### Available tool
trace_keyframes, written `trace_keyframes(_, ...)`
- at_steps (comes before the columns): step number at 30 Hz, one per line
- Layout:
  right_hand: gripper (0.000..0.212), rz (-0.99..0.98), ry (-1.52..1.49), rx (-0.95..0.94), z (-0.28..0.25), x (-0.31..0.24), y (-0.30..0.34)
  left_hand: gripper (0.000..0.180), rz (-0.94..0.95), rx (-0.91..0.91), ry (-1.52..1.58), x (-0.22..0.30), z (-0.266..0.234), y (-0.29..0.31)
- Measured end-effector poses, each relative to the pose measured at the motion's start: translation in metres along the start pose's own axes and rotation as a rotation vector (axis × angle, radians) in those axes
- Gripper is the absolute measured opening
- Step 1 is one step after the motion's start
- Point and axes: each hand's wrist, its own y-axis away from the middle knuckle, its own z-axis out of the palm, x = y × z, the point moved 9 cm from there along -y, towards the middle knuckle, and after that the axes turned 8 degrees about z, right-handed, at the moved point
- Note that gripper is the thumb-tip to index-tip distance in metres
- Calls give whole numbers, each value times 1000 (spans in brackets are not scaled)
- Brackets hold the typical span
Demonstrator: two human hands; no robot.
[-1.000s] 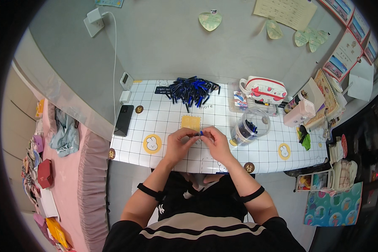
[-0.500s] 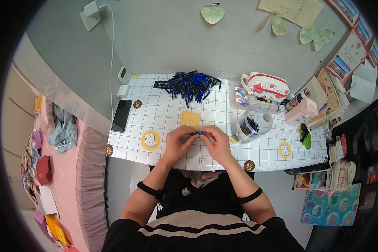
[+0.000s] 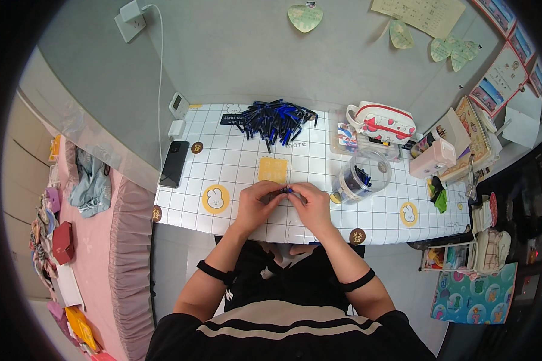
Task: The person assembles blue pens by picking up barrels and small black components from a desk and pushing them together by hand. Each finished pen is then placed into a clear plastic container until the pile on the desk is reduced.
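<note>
Near the front edge of the table, my left hand (image 3: 257, 206) and my right hand (image 3: 311, 206) meet fingertip to fingertip. Both pinch a small dark-blue ink cartridge (image 3: 289, 191), mostly covered by the fingers. Farther back lies a loose heap of blue-black ink cartridges (image 3: 277, 123). To the right of my right hand is a clear plastic jar (image 3: 345, 188) with more cartridges inside; its round mouth faces up and to the right.
A black phone (image 3: 174, 164) lies at the table's left edge. At the back right, a white-and-red pouch (image 3: 382, 122) rests on a clear box (image 3: 342, 144). Farther right stand a pink container (image 3: 432, 159) and notebooks (image 3: 467, 138). Walls bound the table's back and left.
Both hands stay in nearly the same place, still pinching together, with only slight finger movement at the cartridge. The heap and the jar look the same.
</note>
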Motion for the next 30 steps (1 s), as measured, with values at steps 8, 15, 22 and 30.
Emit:
trace_keyframes(8, 17, 11, -11, -3, 1, 2, 0, 15, 37, -4, -72, 5, -1, 0)
trace_keyframes(15, 14, 4, -8, 8, 0, 3, -3, 12, -49, -14, -91, 1, -1, -2)
trace_keyframes(22, 15, -181, -48, 118, -15, -24, 4, 12, 9, -114, -190, 35, -7, -16)
trace_keyframes(30, 15, -287, -90, 262, -76, -60, 10, 12, 373, -226, -54, 95, 14, -46)
